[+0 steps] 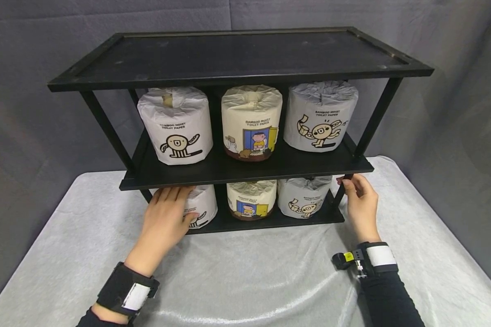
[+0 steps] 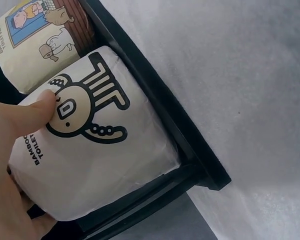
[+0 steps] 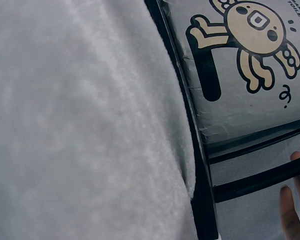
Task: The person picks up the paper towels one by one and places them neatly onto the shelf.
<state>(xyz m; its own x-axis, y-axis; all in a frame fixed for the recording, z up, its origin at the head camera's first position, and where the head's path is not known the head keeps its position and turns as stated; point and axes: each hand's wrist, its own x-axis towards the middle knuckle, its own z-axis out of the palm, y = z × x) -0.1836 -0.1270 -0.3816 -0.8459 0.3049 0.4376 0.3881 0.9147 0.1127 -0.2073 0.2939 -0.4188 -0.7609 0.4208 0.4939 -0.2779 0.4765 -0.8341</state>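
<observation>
A wrapped toilet roll [image 2: 102, 165] with a round cartoon figure stands at the left end of the black rack's lower shelf. My left hand [image 1: 165, 218] grips it, with the thumb [image 2: 37, 112] pressed on its printed front and the fingers round its far side. In the head view that hand partly covers the roll. My right hand [image 1: 362, 204] holds the rack's right front post [image 1: 340, 195] just under the middle shelf, thumb in front and a fingertip showing past the post. In the right wrist view, fingers [image 3: 289, 212] show beside the post.
The black rack [image 1: 245, 170] stands on a white cloth-covered table [image 1: 270, 277]. A cream roll [image 1: 251, 200] and a grey-white roll [image 1: 304, 197] share the lower shelf. Three rolls, including a cream one [image 1: 251, 122], stand on the middle shelf. Grey curtains [image 1: 37, 91] hang behind.
</observation>
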